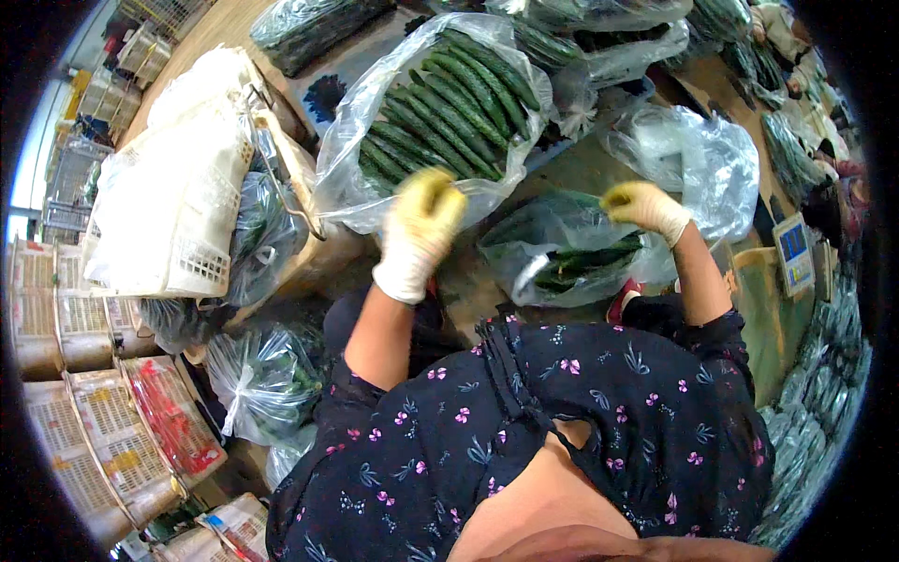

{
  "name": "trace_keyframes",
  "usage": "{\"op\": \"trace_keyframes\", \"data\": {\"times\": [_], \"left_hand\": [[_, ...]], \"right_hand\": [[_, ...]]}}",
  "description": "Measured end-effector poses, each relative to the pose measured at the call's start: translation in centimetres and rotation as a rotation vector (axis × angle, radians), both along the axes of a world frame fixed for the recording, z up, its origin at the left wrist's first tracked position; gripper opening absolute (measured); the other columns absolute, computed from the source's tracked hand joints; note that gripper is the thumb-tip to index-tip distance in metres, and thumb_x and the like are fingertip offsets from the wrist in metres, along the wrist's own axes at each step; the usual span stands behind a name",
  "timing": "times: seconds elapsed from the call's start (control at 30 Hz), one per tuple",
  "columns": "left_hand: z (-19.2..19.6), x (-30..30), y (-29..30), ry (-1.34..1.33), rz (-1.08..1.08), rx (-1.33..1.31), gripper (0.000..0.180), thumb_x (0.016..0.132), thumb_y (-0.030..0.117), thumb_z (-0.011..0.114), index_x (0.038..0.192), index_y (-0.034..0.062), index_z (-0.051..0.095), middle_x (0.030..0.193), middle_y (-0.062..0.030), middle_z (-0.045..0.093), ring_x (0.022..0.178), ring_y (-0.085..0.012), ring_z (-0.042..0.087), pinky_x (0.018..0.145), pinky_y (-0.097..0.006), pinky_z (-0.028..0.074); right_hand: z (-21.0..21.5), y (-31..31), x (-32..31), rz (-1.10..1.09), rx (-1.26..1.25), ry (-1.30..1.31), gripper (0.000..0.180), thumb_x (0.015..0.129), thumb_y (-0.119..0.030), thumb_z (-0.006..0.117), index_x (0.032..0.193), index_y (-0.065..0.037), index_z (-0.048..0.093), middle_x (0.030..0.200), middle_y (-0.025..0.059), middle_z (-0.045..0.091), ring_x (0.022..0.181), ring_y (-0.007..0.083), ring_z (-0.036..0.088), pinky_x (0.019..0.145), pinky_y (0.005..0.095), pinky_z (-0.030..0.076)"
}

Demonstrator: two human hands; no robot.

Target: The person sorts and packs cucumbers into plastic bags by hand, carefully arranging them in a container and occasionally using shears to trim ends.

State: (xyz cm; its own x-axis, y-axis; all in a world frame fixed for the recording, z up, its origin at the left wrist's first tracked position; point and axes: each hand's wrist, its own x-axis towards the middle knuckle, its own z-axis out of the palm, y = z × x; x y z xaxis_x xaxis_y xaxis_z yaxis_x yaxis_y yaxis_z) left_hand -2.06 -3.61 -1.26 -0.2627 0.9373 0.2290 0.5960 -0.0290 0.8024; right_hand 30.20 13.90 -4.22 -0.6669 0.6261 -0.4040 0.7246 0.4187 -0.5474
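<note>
Over cucumbers (449, 108): left hand (421, 220) curled | right hand (641, 206) pinching clear bag (562, 248)

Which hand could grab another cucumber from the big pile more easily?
Probably the left hand in its yellowish glove: it is right at the big clear plastic bag of dark green cucumbers. The right hand grips the smaller bag.

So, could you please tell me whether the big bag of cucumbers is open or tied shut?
Open: the big bag gapes, showing stacked cucumbers.
</note>
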Motion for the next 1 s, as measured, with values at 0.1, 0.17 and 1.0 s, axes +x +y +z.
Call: {"op": "trace_keyframes", "data": {"times": [0.1, 0.17, 1.0], "left_hand": [[-1.0, -9.1, 0.3, 0.37, 0.522, 0.263, 0.064, 0.069, 0.026, 0.072, 0.121, -0.0025, 0.049, 0.118, -0.0192, 0.051, 0.11, -0.0323, 0.048, 0.098, -0.038, 0.036], [-0.3, -11.8, 0.7, 0.642, 0.656, 0.066, 0.075, 0.065, 0.032, 0.074, 0.125, -0.0025, 0.045, 0.125, -0.021, 0.045, 0.115, -0.0349, 0.044, 0.1, -0.04, 0.033], [-1.1, -16.4, 2.6, -0.711, 0.63, 0.106, 0.024, 0.092, 0.013, 0.051, 0.113, 0.0036, 0.056, 0.059, 0.0029, 0.045, 0.044, -0.0036, 0.037, 0.038, -0.018, 0.03]], "right_hand": [[4.5, -0.6, -9.3, -0.008, 0.082, 0.381, 0.024, 0.082, -0.015, 0.06, 0.102, -0.002, 0.064, 0.099, 0.0079, 0.066, 0.088, 0.0147, 0.06, 0.081, 0.0278, 0.047], [3.4, 0.6, -14.3, 0.056, 0.135, 0.533, 0.028, 0.081, -0.023, 0.059, 0.103, -0.006, 0.065, 0.102, 0.0106, 0.066, 0.093, 0.0221, 0.063, 0.084, 0.0313, 0.047], [-12.2, -2.2, -34.7, -0.123, 0.193, -0.018, 0.065, 0.067, -0.03, 0.075, 0.123, -0.017, 0.045, 0.121, 0.0158, 0.046, 0.115, 0.0332, 0.045, 0.092, 0.0446, 0.043]]}}
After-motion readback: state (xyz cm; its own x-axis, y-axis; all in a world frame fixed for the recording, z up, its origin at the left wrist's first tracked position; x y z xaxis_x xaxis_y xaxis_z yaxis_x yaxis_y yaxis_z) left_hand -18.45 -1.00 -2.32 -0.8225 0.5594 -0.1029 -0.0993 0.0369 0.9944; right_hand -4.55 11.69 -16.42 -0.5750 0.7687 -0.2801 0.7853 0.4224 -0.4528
